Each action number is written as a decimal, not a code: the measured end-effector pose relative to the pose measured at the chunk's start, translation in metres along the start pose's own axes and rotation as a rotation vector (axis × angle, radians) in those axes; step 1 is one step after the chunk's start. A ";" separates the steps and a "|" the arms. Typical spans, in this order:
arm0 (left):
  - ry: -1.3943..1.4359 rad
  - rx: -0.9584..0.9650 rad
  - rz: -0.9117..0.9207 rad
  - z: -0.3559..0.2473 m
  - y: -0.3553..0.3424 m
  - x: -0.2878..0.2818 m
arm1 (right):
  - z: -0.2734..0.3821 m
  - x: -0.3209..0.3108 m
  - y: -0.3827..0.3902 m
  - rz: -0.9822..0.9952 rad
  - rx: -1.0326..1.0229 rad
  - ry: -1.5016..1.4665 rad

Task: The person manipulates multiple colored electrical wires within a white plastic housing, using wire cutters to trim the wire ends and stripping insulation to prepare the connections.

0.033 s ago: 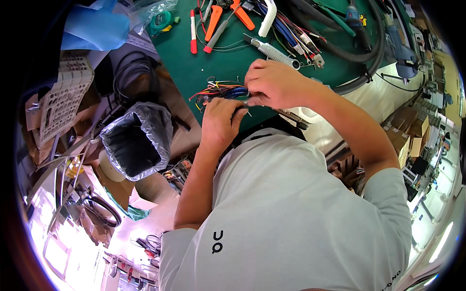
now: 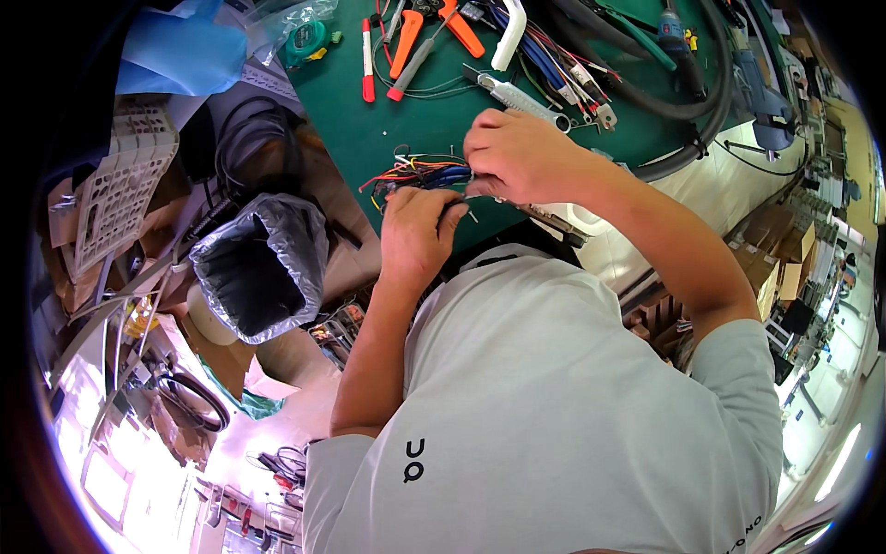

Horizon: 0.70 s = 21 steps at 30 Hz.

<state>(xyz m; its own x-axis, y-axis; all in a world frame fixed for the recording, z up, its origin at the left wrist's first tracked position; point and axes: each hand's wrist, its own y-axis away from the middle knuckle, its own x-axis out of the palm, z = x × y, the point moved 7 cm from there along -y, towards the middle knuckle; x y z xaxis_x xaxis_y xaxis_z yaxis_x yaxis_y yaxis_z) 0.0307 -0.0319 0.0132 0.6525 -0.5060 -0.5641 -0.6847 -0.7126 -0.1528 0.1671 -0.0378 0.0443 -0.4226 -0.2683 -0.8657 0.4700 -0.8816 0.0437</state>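
Note:
A bundle of thin coloured wires (image 2: 420, 172), red, yellow, black and blue, lies at the near edge of the green work surface. My left hand (image 2: 415, 233) is closed at the near side of this bundle, thumb against bent fingers. Just to its right, my right hand (image 2: 526, 157) pinches at the bundle's right end, fingertips close to my left thumb. What sits between the fingertips is small and mostly hidden; a short pale end pokes out below them. Beyond my right hand lies a grey utility knife (image 2: 524, 102).
Orange-handled pliers (image 2: 403, 46), a red-capped marker (image 2: 367, 65), a screwdriver (image 2: 413, 69) and a green tape measure (image 2: 305, 42) lie farther back. Thick black cable (image 2: 674, 164) curves at the right. A lined bin (image 2: 309, 249) stands on the left.
Both hands have shifted very slightly, the left one a little to the left. The wires and the tools look the same.

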 end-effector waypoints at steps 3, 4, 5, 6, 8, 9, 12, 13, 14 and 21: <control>-0.096 -0.054 -0.063 0.000 0.005 0.000 | -0.006 0.002 -0.008 -0.100 -0.020 0.098; -0.118 -0.074 -0.075 -0.001 0.006 0.000 | -0.007 0.001 -0.008 -0.123 -0.014 0.073; 0.037 -0.202 -0.113 0.005 0.011 0.000 | -0.008 0.001 -0.006 -0.137 -0.006 0.033; 0.194 -0.326 -0.152 0.009 0.018 0.001 | -0.010 0.000 -0.005 -0.152 0.003 -0.007; 0.604 -0.557 -0.272 0.028 0.035 0.008 | -0.010 -0.003 -0.002 -0.168 0.017 -0.082; 0.672 -0.656 -0.263 0.036 0.042 0.014 | -0.007 -0.005 -0.001 -0.169 0.023 -0.116; 0.745 -0.898 -0.224 0.045 0.043 0.017 | 0.007 -0.007 0.004 -0.189 -0.006 -0.155; 0.695 -0.913 -0.208 0.042 0.037 0.015 | 0.010 -0.006 0.005 -0.198 -0.022 -0.158; 0.645 -0.925 -0.194 0.039 0.031 0.012 | 0.011 -0.004 0.006 -0.193 -0.019 -0.144; 0.487 -0.793 -0.297 0.050 0.036 0.009 | 0.011 -0.006 0.007 -0.221 0.020 -0.126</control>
<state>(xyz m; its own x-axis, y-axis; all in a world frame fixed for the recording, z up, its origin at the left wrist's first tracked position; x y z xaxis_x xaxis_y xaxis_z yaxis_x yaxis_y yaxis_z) -0.0045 -0.0371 -0.0381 0.9480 -0.2709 -0.1668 -0.1694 -0.8736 0.4562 0.1643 -0.0466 0.0559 -0.6069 -0.1131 -0.7867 0.3405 -0.9314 -0.1288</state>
